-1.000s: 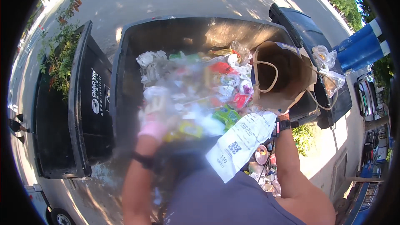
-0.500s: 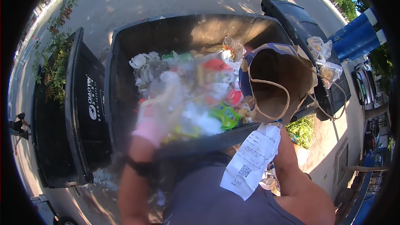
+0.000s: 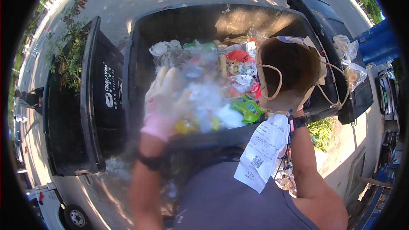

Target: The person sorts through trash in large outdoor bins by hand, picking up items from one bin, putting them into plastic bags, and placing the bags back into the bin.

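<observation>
The left hand (image 3: 162, 98), in a white glove with a pink cuff, is over mixed rubbish in the open black plastic bin (image 3: 137, 74), by the bin's near left corner. Half a second ago it was a blur farther from the left edge; now its fingers show, spread wide and pointing toward the far edge, with no clear hold on anything, though haze veils what lies beneath.

The right hand (image 3: 299, 113) is beyond the near right corner, at the base of an open-mouthed brown paper bag with rope handles (image 3: 289, 68). Bag and receipt hide its fingers, so how far they close cannot be told. The bag leans over the bin's right edge; its front handle, which drooped across the mouth, now hangs nearer the left side. A black wristband (image 3: 299, 122), hidden before, shows again. The long white paper receipt (image 3: 264, 153) hangs below the bag, outside the near edge. The shiny green plastic packet (image 3: 248, 110) remains inside that edge.
</observation>
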{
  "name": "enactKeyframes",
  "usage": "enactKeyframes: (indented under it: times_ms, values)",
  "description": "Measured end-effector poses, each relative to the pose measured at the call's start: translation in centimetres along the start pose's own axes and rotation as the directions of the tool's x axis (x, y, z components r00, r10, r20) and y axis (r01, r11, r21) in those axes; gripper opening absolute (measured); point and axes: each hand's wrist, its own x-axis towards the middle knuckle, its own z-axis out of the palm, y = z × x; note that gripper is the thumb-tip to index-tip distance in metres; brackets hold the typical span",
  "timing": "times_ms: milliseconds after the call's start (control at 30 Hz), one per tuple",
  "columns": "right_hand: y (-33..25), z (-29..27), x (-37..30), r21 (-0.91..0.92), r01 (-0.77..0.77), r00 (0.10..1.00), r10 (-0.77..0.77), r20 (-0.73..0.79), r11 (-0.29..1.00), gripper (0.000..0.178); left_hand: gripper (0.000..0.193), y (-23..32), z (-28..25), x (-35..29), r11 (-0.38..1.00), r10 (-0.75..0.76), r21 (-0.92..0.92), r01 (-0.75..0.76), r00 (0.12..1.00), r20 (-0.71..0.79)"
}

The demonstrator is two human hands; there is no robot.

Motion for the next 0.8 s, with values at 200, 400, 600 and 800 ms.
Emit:
enactKeyframes:
  times_ms: [200, 400, 600, 800]
  values:
    - [-3.3, 1.4, -0.9, -0.459, 0.229, 0.972, -0.179, 0.151, 0.858, 0.041, 0.047, 5.5, -3.1, -1.6, 0.932, 0.282, -0.344, -0.112, 0.819, 0.5]
    - [-0.6, 1.3, -2.1, -0.734, 0.36, 0.931, -0.267, 0.248, 0.575, 0.047, 0.072, 8.0, -2.9, -3.3, 0.74, 0.442, -0.672, -0.003, 0.755, 0.483]
    - [-0.6, 3.2, -4.9, 0.833, -0.166, 0.979, 0.187, 0.077, 0.528, 0.047, 0.081, 7.5, -2.9, -4.2, 0.788, 0.251, -0.605, -0.117, 0.958, 0.142]
    - [-0.4, 3.9, -8.3, -0.083, 0.019, 0.999, -0.022, -0.045, 0.996, 0.046, 0.072, 5.6, -2.7, -6.2, 0.857, 0.409, -0.316, -0.407, 0.91, -0.061]
